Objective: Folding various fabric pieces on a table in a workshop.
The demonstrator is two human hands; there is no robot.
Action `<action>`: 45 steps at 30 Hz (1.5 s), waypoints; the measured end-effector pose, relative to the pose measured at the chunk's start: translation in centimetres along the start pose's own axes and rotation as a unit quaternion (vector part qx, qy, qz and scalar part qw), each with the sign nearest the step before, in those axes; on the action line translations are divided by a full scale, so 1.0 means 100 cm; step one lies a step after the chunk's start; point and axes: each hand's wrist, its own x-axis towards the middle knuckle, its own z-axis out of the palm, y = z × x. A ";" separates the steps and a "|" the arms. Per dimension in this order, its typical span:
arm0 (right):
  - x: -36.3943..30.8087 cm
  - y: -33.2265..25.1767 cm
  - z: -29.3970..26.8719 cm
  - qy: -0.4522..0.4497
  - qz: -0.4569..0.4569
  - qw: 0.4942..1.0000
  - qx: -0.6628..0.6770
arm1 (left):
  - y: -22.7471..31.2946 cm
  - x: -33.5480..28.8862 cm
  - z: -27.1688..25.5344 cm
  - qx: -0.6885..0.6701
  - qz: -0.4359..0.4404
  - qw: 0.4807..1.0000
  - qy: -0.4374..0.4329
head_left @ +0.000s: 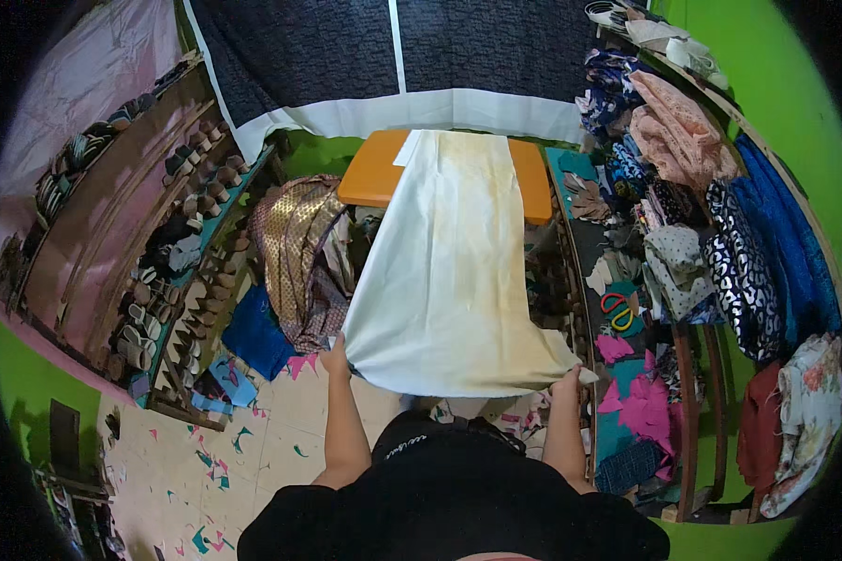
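A pale cream cloth point(449, 280) is laid with its far end over the orange counter point(370, 178) and its near end drawn toward the body, the near edge being spanned between two hands: its left corner is pinched in the left grip point(334, 357), its right corner in the right grip point(566, 379), both closed on the fabric. Both forearms are extended forward from the lower edge, set well apart. Gold-patterned fabric point(299, 243) is heaped to the left, and red-and-yellow scissors point(617, 311) are seen to the right.
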 end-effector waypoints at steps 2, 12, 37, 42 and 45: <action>0.010 -0.005 -0.007 0.062 -0.001 0.998 0.017 | 0.015 -0.020 0.004 0.131 0.024 0.989 0.065; -0.077 -0.020 0.038 0.223 -0.150 0.948 -0.169 | -0.061 -0.015 -0.068 0.392 -0.069 0.893 0.208; -0.260 0.002 0.217 -0.395 -0.665 0.596 -0.216 | 0.162 -0.121 0.085 -0.061 0.236 0.967 -0.068; -0.341 0.083 0.230 -0.586 -0.615 0.486 -0.207 | 0.177 -0.139 0.111 -0.070 0.247 0.954 -0.155; -0.342 0.107 0.231 -0.634 -0.588 0.432 -0.257 | 0.168 -0.124 0.112 -0.069 0.270 0.945 -0.171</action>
